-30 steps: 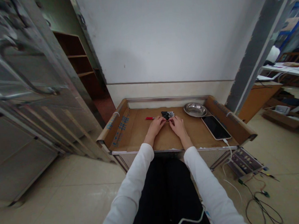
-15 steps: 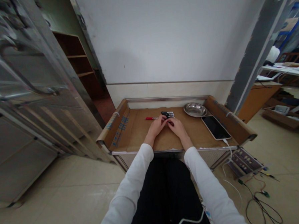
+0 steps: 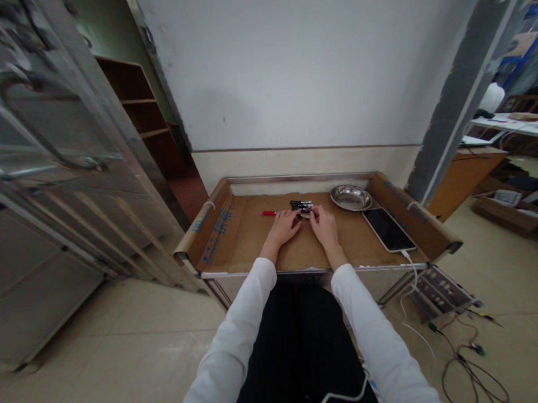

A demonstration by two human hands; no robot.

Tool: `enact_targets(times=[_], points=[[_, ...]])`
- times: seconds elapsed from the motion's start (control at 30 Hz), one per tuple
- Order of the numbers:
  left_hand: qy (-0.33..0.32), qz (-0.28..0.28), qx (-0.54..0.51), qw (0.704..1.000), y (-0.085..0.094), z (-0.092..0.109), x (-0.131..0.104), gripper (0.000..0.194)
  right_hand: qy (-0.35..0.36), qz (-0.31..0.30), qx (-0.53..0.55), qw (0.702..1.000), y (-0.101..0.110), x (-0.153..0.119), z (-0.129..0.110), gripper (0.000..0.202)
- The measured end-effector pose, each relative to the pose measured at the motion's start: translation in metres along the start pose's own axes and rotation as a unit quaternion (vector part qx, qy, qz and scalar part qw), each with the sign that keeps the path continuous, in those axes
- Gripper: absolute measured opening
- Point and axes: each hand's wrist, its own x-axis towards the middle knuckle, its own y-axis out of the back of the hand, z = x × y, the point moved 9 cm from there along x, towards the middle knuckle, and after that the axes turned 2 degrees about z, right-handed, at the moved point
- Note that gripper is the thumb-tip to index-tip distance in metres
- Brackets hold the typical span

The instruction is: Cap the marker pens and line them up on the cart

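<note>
Several black marker pens (image 3: 301,204) lie side by side on the brown cardboard lining (image 3: 248,238) of a small table. Just left of them is a red marker pen (image 3: 268,213), its right part behind my left fingers. My left hand (image 3: 283,227) has its fingers bent over the left end of the nearest black marker, at the near side of the row. At the opposite end of that marker, the fingers of my right hand (image 3: 324,225) are closed on it. Fine detail at the fingertips is small and partly hidden.
A round steel dish (image 3: 350,198) stands at the back right of the table. In front of it lies a smartphone (image 3: 389,229) with a white cable (image 3: 410,260) over the edge. Raised cardboard sides (image 3: 414,218) bound the table; a wall rises behind.
My hands have moved apart from their near-touching position, the right one shifting to the right. The nearest black marker now shows between them.
</note>
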Motion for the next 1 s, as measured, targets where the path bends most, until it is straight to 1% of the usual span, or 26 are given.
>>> enact_targets(times=[0.13, 0.2, 0.33, 0.47, 0.6, 0.73, 0.8, 0.87, 0.93, 1.0], points=[[0.016, 0.006, 0.034, 0.999, 0.000, -0.002, -0.001, 0.032, -0.004, 0.010, -0.018, 1.000, 0.002, 0.000, 0.002, 0.022], [0.014, 0.010, 0.039, 0.999, 0.000, -0.002, -0.002, 0.030, -0.011, 0.006, -0.033, 0.999, 0.002, 0.000, 0.004, 0.022], [0.004, 0.012, 0.019, 1.000, 0.001, 0.000, -0.002, 0.021, -0.023, -0.005, -0.054, 0.998, 0.002, -0.001, 0.005, 0.023], [0.021, 0.027, -0.015, 0.999, 0.009, -0.001, -0.002, 0.014, -0.030, -0.018, -0.057, 0.998, 0.001, -0.002, 0.006, 0.024], [0.038, 0.047, -0.029, 0.998, 0.017, -0.001, -0.002, 0.012, -0.016, -0.023, -0.050, 0.998, -0.001, -0.002, 0.005, 0.025], [0.037, 0.053, -0.037, 0.997, 0.019, 0.001, -0.002, 0.012, -0.008, -0.026, -0.039, 0.999, -0.002, -0.002, 0.003, 0.026], [0.029, 0.056, -0.042, 0.997, 0.020, 0.001, -0.002, 0.012, -0.003, -0.037, -0.013, 0.999, -0.002, -0.002, -0.001, 0.028], [0.023, 0.061, -0.047, 0.997, 0.020, 0.001, -0.002, 0.013, 0.021, -0.060, 0.046, 0.997, -0.004, -0.003, -0.010, 0.037], [0.026, 0.071, -0.049, 0.996, 0.021, -0.001, -0.002, 0.014, 0.058, -0.095, 0.122, 0.986, -0.007, -0.005, -0.023, 0.056], [0.038, 0.090, -0.042, 0.994, 0.024, -0.003, -0.003, 0.017, 0.074, -0.117, 0.171, 0.975, -0.010, -0.008, -0.029, 0.069]])
